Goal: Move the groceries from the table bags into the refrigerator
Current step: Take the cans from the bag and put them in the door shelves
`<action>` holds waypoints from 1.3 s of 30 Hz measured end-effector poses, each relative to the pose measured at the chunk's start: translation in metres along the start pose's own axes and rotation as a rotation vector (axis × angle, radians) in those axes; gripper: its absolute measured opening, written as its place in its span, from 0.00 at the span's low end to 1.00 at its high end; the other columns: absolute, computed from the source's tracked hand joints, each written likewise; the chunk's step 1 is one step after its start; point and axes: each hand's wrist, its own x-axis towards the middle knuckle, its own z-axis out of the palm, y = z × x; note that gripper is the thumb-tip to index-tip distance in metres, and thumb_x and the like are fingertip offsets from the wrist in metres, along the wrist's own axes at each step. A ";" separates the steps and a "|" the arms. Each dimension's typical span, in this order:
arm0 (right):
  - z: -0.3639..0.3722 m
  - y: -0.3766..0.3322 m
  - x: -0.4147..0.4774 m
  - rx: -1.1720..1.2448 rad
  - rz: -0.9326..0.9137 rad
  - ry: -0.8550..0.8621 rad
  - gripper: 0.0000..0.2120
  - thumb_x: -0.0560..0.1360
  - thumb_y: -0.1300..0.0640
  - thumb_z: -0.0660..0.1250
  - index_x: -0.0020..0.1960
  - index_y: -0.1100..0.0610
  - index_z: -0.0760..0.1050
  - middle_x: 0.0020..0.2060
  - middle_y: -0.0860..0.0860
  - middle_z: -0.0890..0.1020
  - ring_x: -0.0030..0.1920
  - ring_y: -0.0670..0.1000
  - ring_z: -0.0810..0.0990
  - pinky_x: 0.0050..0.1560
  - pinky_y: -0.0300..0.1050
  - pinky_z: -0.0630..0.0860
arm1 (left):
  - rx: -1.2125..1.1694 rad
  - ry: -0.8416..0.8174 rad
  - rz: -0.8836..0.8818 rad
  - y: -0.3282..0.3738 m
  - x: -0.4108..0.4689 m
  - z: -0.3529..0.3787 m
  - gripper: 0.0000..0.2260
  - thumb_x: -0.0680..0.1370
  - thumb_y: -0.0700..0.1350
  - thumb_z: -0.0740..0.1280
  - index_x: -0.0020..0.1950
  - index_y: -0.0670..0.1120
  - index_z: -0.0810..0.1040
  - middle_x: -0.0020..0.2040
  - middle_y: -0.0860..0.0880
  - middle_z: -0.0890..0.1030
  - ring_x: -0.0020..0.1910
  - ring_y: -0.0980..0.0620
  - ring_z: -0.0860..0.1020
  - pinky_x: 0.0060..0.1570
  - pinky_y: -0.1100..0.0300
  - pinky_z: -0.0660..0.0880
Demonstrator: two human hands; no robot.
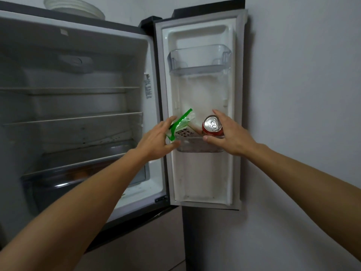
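Note:
The refrigerator stands open, its door [201, 173] swung to the right. A red soda can [212, 127] stands upright in the lower clear door bin [195, 147]. My right hand [229, 133] is wrapped around the can, with the thumb on the bin's front and the fingers behind the can. A green and white packet [180, 127] leans in the same bin, left of the can. My left hand [156, 138] touches the packet's left side with spread fingers; whether it grips the packet is unclear.
An upper clear door bin [199, 59] holds nothing. Inside the fridge are two shelves [78, 118] and a lower drawer [82, 169] with something orange in it. White plates [74, 6] are stacked on top of the fridge. A grey wall [302, 94] is to the right.

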 end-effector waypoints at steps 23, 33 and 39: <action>0.086 -0.183 -0.210 0.310 -0.700 -0.377 0.17 0.76 0.44 0.64 0.62 0.49 0.73 0.55 0.47 0.78 0.52 0.49 0.78 0.50 0.47 0.74 | 0.463 -0.255 -1.009 0.107 -0.404 -0.073 0.12 0.76 0.52 0.65 0.56 0.49 0.77 0.54 0.45 0.81 0.55 0.42 0.77 0.46 0.54 0.71; 0.052 -0.415 -0.429 0.506 -1.165 -0.587 0.19 0.74 0.43 0.65 0.63 0.48 0.72 0.59 0.49 0.78 0.56 0.54 0.77 0.51 0.48 0.72 | 0.539 -0.356 -1.570 0.265 -0.689 -0.230 0.15 0.77 0.53 0.63 0.62 0.50 0.74 0.59 0.48 0.77 0.55 0.47 0.76 0.47 0.55 0.71; -0.013 -0.539 -0.604 0.637 -1.385 -0.690 0.20 0.75 0.42 0.64 0.64 0.48 0.72 0.58 0.48 0.78 0.55 0.52 0.78 0.51 0.45 0.73 | 0.568 -0.396 -1.851 0.412 -0.849 -0.316 0.13 0.77 0.55 0.63 0.59 0.51 0.75 0.55 0.50 0.79 0.50 0.49 0.77 0.45 0.55 0.73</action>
